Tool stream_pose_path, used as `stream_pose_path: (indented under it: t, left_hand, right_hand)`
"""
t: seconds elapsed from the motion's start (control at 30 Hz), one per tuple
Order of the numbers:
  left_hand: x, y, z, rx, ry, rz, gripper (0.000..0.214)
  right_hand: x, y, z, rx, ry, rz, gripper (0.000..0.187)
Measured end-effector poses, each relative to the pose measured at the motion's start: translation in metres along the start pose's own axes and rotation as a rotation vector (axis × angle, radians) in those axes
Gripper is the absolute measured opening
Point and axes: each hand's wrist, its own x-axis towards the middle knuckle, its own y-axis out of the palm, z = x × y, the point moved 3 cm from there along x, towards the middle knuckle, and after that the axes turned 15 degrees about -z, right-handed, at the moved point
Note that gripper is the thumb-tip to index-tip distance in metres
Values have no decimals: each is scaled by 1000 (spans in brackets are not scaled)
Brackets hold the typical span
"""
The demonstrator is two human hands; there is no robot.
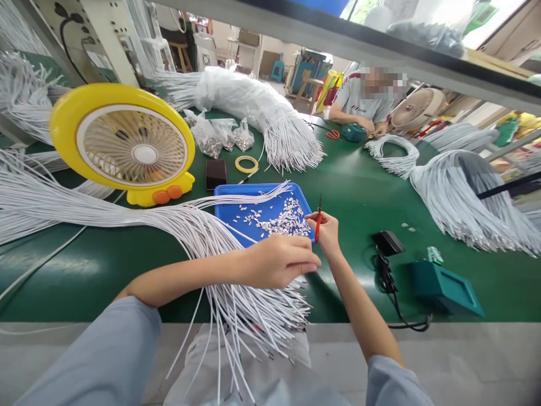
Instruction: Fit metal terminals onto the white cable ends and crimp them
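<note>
My left hand point(276, 260) is closed in a pinch over the ends of a big bundle of white cables point(203, 231) that drapes over the table edge toward my lap. What its fingertips hold is too small to name. My right hand point(327, 231) grips a thin red tool point(318, 219) upright, at the right edge of a blue tray point(230, 217). The tray holds several small metal terminals point(287, 221).
A yellow desk fan point(122, 141) stands at the left on the green table point(350, 192). Bags of parts point(220, 138), a tape roll point(246, 164), a dark phone point(215, 173), a teal box point(446, 286) with a black cable. Another person point(363, 101) works opposite among more cable bundles point(469, 203).
</note>
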Motion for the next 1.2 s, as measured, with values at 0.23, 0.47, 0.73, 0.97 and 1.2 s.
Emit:
stream_pose_path:
  t: [0.23, 0.47, 0.73, 0.97, 1.2]
  left_hand:
    - [-10, 24, 4, -33, 22, 414, 17]
    - [-34, 52, 12, 9, 132, 647, 28]
    - [4, -5, 95, 751, -274, 449, 27]
    - [-4, -80, 182, 1137, -708, 436, 30]
    - [-7, -81, 182, 1152, -769, 333, 27]
  right_hand:
    - [11, -7, -43, -116, -26, -154, 27]
    - [6, -10, -42, -50, -68, -294, 23]
    - [1, -10, -37, 21, -94, -343, 23]
    - [-2, -14, -31, 71, -91, -375, 22]
    - [-4, -16, -31, 98, -75, -375, 22]
